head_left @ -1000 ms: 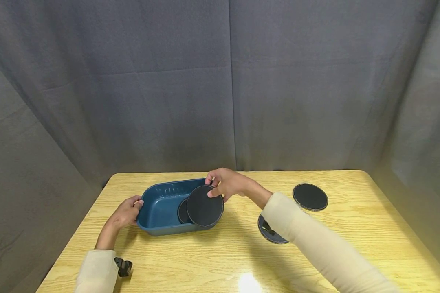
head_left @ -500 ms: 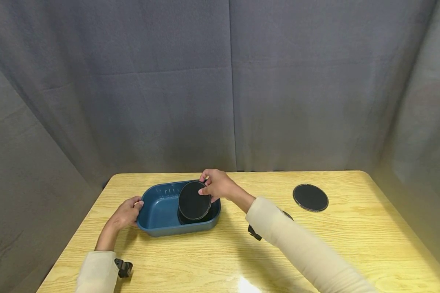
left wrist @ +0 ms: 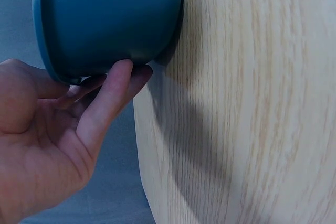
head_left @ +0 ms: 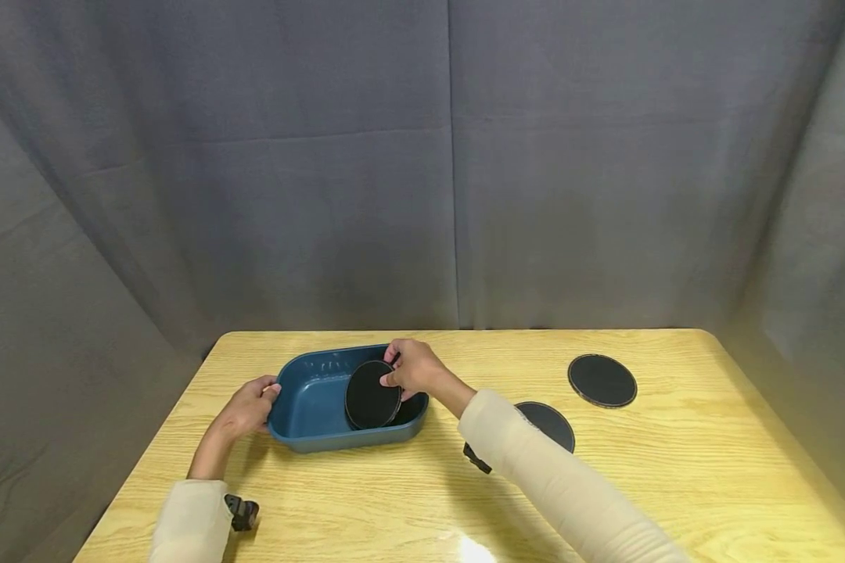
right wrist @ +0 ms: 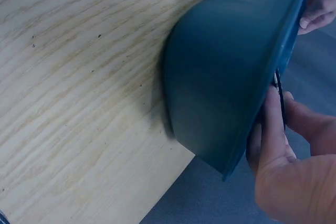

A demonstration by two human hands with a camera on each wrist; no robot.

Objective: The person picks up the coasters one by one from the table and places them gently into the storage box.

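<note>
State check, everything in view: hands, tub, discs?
left hand: grips the tub's left end
right hand: pinches a disc
held disc: tilted, partly inside the tub
blue tub: upright on the table
near disc: flat on the table
far disc: flat on the table

Even overhead light, table (head_left: 676, 469) glare, wrist views blurred
</note>
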